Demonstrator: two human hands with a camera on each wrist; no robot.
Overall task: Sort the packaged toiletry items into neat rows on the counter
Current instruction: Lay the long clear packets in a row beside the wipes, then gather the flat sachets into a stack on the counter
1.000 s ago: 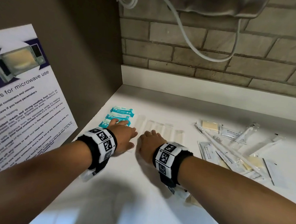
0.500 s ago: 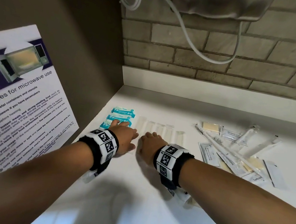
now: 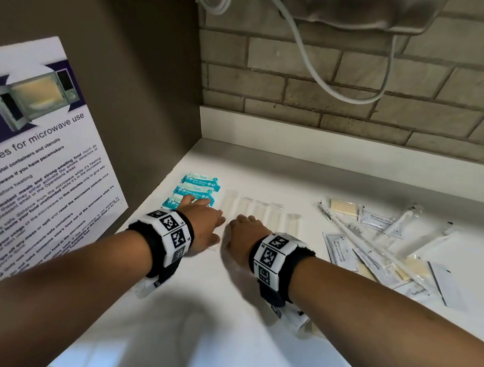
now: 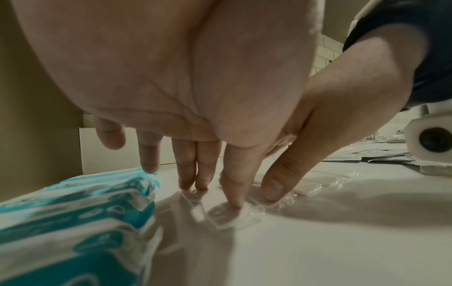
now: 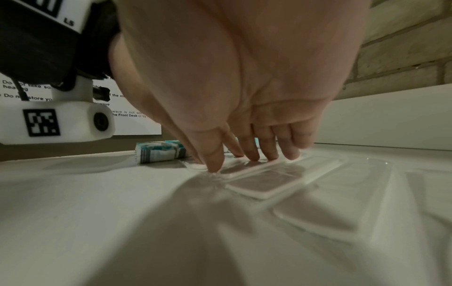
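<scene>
Teal wipe packets (image 3: pixel 195 192) (image 4: pixel 73 212) (image 5: pixel 159 151) lie stacked in a column at the counter's far left. Beside them runs a row of several clear-wrapped flat white items (image 3: pixel 261 212) (image 5: pixel 264 183). My left hand (image 3: pixel 200 224) (image 4: pixel 215 185) lies flat with straight fingers, fingertips pressing the leftmost clear packet (image 4: pixel 229 216) and touching the wipes' edge. My right hand (image 3: pixel 245 228) (image 5: pixel 249 156) lies next to it, straight fingers pressing down on the neighbouring clear packets. Neither hand holds anything.
An unsorted heap of sachets, toothbrush packs and soap bars (image 3: pixel 383 246) lies at the right. A microwave poster (image 3: pixel 28 161) leans on the left wall. A brick wall and white upstand (image 3: pixel 356 162) close the back; a cable (image 3: pixel 321 72) hangs overhead.
Both hands stay almost still on the clear packets; only small shifts of the fingers and of the head view show.
</scene>
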